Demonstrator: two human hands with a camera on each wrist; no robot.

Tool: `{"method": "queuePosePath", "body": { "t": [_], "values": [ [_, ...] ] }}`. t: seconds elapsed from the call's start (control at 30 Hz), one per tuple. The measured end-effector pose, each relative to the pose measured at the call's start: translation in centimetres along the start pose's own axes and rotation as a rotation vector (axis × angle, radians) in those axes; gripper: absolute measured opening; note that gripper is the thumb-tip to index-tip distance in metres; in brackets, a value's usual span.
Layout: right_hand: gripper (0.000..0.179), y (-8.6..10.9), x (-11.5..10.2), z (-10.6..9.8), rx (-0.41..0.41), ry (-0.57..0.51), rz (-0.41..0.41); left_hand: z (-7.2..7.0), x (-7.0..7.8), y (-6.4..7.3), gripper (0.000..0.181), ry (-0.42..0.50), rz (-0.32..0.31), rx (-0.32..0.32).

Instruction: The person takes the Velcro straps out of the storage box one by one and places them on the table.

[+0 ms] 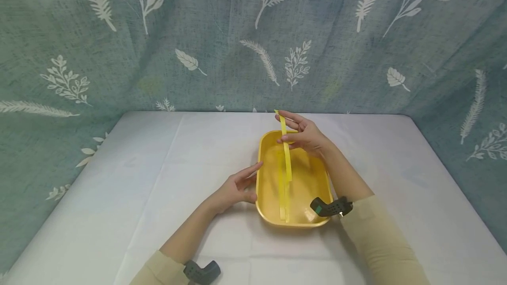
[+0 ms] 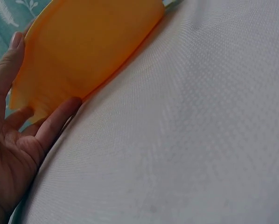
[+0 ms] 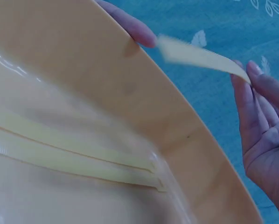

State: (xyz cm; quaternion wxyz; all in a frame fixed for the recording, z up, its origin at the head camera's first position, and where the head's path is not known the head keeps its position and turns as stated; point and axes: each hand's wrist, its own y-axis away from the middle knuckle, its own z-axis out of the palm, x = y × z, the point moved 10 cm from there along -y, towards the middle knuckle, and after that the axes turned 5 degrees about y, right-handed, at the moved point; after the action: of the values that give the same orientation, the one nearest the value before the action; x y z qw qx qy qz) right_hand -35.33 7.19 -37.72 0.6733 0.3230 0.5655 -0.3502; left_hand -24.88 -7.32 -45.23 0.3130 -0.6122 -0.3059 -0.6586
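A yellow oblong tray (image 1: 309,179) sits on the table, right of the middle. Beside its left wall is my left hand (image 1: 233,190), fingers spread and resting against the outside; the left wrist view has this hand (image 2: 18,149) touching the tray wall (image 2: 93,46). Over the tray's far end, my right hand (image 1: 306,135) pinches one end of a thin yellow strip (image 1: 288,162). That strip (image 3: 200,57) bends slightly in the right wrist view, its free end pointing away from the fingers. Other yellow strips (image 1: 282,192) lie lengthwise inside the tray, side by side.
A white cloth (image 1: 190,153) covers the table under the tray. Behind it hangs a blue-green curtain (image 1: 222,47) with white leaf prints. Dark bands with wrist cameras (image 1: 332,207) are strapped on both forearms.
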Motion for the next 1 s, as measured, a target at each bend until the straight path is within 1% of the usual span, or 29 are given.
{"method": "queuePosePath", "body": {
  "t": [0.13, 0.3, 0.43, 0.5, 0.67, 0.83, 1.0],
  "values": [
    [0.076, 0.5, -0.8, 0.1, -0.033, 0.054, 0.008, 0.0, 0.0, -0.2, 0.091, 0.001, 0.004, -0.007],
    [0.084, 1.3, -1.8, 0.4, -0.085, 0.086, 0.002, -0.1, 0.2, -0.2, 0.088, -0.001, 0.01, -0.01],
    [0.088, 1.9, -2.5, 0.4, -0.103, 0.146, -0.003, -0.1, 0.2, -0.2, 0.088, 0.008, 0.006, -0.004],
    [0.089, 2.2, -2.7, 0.2, -0.103, 0.177, -0.001, -0.1, 0.2, -0.2, 0.088, 0.019, 0.005, -0.002],
    [0.091, 3.0, -3.3, -0.3, -0.111, 0.211, -0.001, -0.2, 0.0, 0.0, 0.09, 0.039, 0.009, 0.002],
    [0.091, 4.1, -4.1, -1.2, -0.121, 0.235, -0.021, -0.1, 0.0, 0.1, 0.098, 0.04, 0.018, -0.002],
    [0.093, 5.3, -4.5, -2.1, -0.125, 0.255, -0.035, -0.1, -0.2, 0.1, 0.097, 0.035, 0.014, 0.003]
  ]
}}
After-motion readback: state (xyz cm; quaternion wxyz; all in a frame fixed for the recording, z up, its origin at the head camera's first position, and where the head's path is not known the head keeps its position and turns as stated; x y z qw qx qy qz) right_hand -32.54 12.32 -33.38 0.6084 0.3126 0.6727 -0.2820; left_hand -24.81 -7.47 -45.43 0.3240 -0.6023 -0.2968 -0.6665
